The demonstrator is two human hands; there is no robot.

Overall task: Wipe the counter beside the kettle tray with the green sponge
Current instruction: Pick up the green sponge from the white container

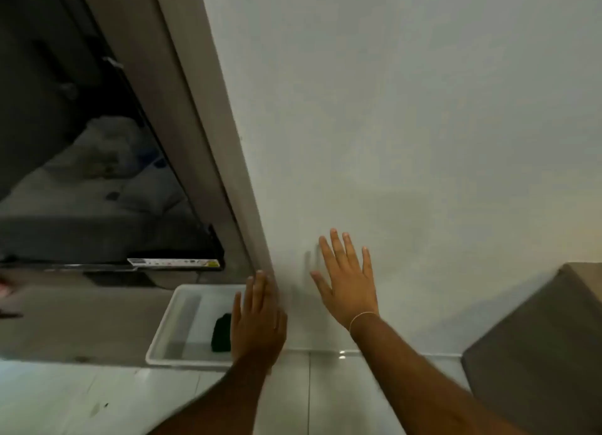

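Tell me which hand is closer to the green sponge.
The left hand: it overlaps the white tray holding the green sponge. The right hand is spread against the wall.

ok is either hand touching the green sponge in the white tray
Apart. In the head view the right hand is spread well clear; the left hand overlaps the green sponge in the white tray but is open, not gripping.

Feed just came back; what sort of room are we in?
Probably a bedroom or hotel room: a wall-mounted TV reflects a bed, with a white tray on the counter below.
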